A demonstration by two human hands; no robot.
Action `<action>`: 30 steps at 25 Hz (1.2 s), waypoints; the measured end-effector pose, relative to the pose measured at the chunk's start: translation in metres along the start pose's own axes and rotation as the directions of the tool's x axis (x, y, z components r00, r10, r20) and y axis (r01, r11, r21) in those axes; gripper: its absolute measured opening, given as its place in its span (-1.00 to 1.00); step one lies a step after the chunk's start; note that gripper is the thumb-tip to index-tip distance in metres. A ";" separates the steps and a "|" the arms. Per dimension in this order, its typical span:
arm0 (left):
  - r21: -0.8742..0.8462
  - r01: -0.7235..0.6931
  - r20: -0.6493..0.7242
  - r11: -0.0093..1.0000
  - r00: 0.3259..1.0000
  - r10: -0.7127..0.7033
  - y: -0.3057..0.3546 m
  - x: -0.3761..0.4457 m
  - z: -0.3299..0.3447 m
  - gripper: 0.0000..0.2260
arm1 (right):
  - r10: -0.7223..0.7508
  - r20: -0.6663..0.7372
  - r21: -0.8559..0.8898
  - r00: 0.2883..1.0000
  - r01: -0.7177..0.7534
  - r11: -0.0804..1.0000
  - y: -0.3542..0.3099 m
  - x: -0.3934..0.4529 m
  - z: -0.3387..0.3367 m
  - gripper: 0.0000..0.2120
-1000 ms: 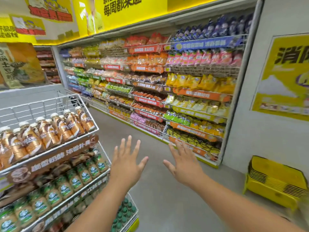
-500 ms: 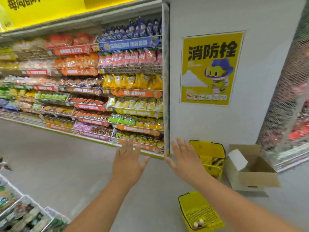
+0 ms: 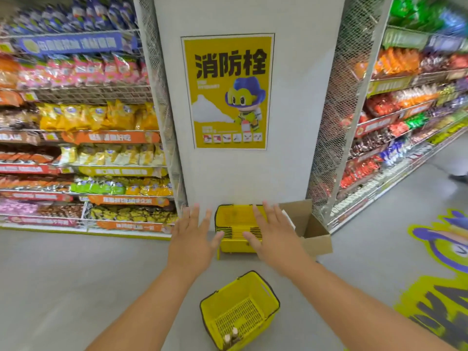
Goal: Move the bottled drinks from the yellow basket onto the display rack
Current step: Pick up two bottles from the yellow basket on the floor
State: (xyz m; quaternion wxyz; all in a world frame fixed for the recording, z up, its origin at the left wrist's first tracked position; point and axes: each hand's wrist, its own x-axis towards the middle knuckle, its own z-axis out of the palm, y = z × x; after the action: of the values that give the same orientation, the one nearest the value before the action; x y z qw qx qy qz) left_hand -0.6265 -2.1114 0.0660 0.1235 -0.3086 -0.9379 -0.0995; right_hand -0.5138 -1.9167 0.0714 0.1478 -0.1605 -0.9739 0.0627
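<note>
A yellow basket (image 3: 255, 287) sits on the grey floor low in the middle of the head view. Two bottled drinks (image 3: 231, 338) with pale caps stand in its near corner. My left hand (image 3: 193, 238) and my right hand (image 3: 274, 235) are stretched out in front of me above and beyond the basket, both flat with fingers spread and holding nothing. The display rack with the bottled drinks is out of view.
A stack of yellow baskets (image 3: 236, 230) stands against a grey pillar with a yellow poster (image 3: 229, 91). An open cardboard box (image 3: 310, 230) lies to its right. Snack shelves (image 3: 83, 138) run left and other shelves (image 3: 395, 127) right. A floor sticker (image 3: 440, 274) marks the right side.
The view has swung right, away from the drink rack, to face the pillar. The basket on the floor has come into full view. Both hands stay spread and empty.
</note>
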 end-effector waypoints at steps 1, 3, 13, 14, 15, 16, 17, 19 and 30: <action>-0.008 -0.016 0.011 1.000 1.000 0.016 0.007 0.015 0.008 -0.17 | 0.015 0.006 -0.005 1.000 -0.015 1.000 0.011 0.009 0.004 -0.11; -0.018 -0.049 0.018 0.999 0.999 0.049 0.017 0.043 0.023 -0.16 | 0.032 0.026 -0.016 0.999 -0.031 0.999 0.028 0.027 0.014 -0.10; -0.192 -0.100 0.136 0.976 0.982 0.128 0.026 0.190 0.144 -0.16 | 0.133 0.123 -0.082 0.983 -0.124 0.989 0.103 0.150 0.079 -0.24; -0.196 -0.091 0.150 0.976 0.981 0.122 0.023 0.199 0.153 -0.16 | 0.140 0.152 -0.087 0.978 -0.128 0.988 0.108 0.162 0.087 -0.24; -0.201 -0.079 0.160 0.976 0.981 0.112 0.019 0.207 0.160 -0.16 | 0.151 0.182 -0.084 0.972 -0.137 0.987 0.109 0.172 0.093 -0.25; -0.207 -0.061 0.174 0.976 0.980 0.098 0.014 0.215 0.171 -0.16 | 0.140 0.214 -0.076 0.967 -0.126 0.989 0.111 0.182 0.104 -0.25; -0.216 -0.042 0.187 0.975 0.979 0.084 0.010 0.222 0.181 -0.16 | 0.113 0.219 -0.074 0.969 -0.099 0.992 0.111 0.190 0.112 -0.25; -0.222 0.000 0.223 0.975 0.973 0.051 0.003 0.231 0.202 -0.17 | 0.059 0.253 -0.062 0.966 -0.045 0.997 0.117 0.207 0.133 -0.21; -0.107 0.429 0.374 0.897 0.853 -0.364 0.004 0.201 0.355 -0.29 | -0.346 0.524 0.164 0.779 0.306 0.938 0.176 0.282 0.308 -0.15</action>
State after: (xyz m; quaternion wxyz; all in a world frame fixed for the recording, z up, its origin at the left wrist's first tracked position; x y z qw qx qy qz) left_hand -0.8414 -1.9038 -0.2115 -0.0955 -0.1305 -0.9746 -0.1547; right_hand -0.8123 -1.6803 -0.1751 -0.1211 0.0401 -0.9854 0.1130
